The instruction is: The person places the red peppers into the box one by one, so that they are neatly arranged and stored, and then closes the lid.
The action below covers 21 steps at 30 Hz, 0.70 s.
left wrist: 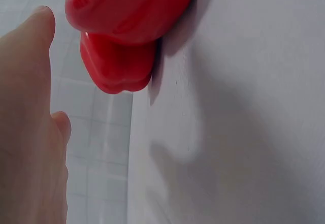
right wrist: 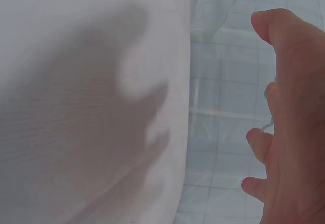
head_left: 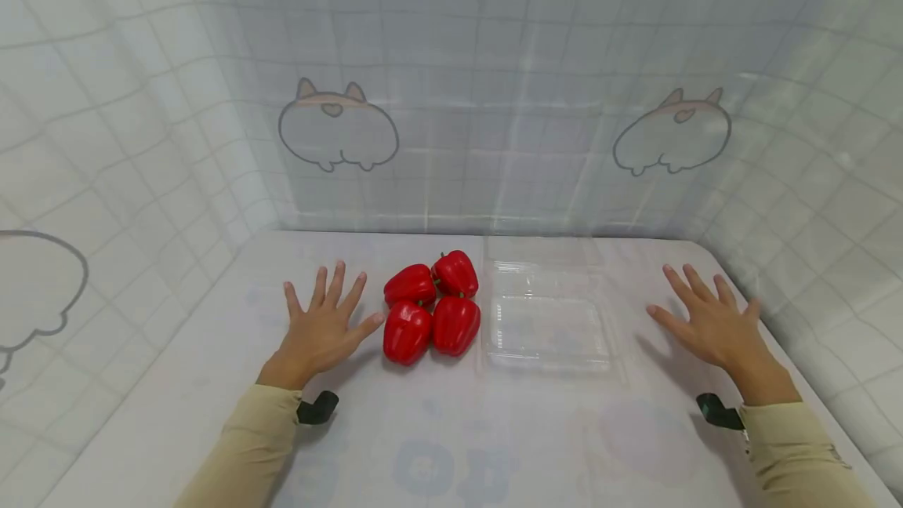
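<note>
Four red bell peppers (head_left: 455,325) sit bunched together on the pale bench (head_left: 550,422), just left of 6 o'clock on a clock face laid over the head view, their green stems turned in toward the middle of the cluster. At about half past 4, just beside them, rests a clear plastic container (head_left: 550,328), so transparent that the bench shows through its base.

The left hand (head_left: 320,339) hovers near 8 o'clock with fingers spread wide and holding nothing; its thumb is the part nearest the peppers. The right hand (head_left: 719,328) hovers between 3 and 4 o'clock, its fingers likewise spread wide and empty, well apart from the container. Both hands drop soft shadows on the bench. Beige sleeves (head_left: 243,445) cover the forearms, and a dark device (head_left: 317,408) shows at each wrist.

Faint pastel letters mark the bench top toward 6 o'clock. Pale sheeting (head_left: 451,45) with a grid pattern hangs across the back and down both sides, wrinkled and slightly glossy in places. Outlined animal drawings (head_left: 339,132) show on the back sheet at 10 and 2 o'clock, and part of another outline appears near 9 o'clock.
</note>
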### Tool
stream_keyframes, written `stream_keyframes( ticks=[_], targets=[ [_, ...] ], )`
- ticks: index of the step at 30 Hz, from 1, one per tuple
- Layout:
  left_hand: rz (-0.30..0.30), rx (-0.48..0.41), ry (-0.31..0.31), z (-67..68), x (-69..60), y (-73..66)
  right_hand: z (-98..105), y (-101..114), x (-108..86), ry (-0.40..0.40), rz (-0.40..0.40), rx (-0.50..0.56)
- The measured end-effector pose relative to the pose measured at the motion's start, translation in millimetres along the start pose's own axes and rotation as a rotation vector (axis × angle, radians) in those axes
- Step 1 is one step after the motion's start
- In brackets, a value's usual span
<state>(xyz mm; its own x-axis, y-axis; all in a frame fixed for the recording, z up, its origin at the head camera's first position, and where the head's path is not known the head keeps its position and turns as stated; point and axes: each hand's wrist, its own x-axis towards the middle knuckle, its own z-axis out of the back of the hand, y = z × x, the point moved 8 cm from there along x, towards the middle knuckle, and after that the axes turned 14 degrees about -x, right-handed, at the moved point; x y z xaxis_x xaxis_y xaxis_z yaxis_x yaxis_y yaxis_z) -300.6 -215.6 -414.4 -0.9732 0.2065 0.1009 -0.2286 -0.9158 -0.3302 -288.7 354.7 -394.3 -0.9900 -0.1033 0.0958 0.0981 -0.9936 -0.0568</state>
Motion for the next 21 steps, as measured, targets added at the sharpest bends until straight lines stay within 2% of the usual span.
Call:
stream_keyframes(
  ticks=[10,21],
  targets=[
    [-0.011,0.01,-0.031,1.3,-11.3,-5.3,3,4,-2.9,-0.019,0.01,0.005],
    [-0.02,0.012,-0.027,-1.8,-25.1,-16.3,8,16,-5.9,-0.066,0.019,0.021]
  ],
)
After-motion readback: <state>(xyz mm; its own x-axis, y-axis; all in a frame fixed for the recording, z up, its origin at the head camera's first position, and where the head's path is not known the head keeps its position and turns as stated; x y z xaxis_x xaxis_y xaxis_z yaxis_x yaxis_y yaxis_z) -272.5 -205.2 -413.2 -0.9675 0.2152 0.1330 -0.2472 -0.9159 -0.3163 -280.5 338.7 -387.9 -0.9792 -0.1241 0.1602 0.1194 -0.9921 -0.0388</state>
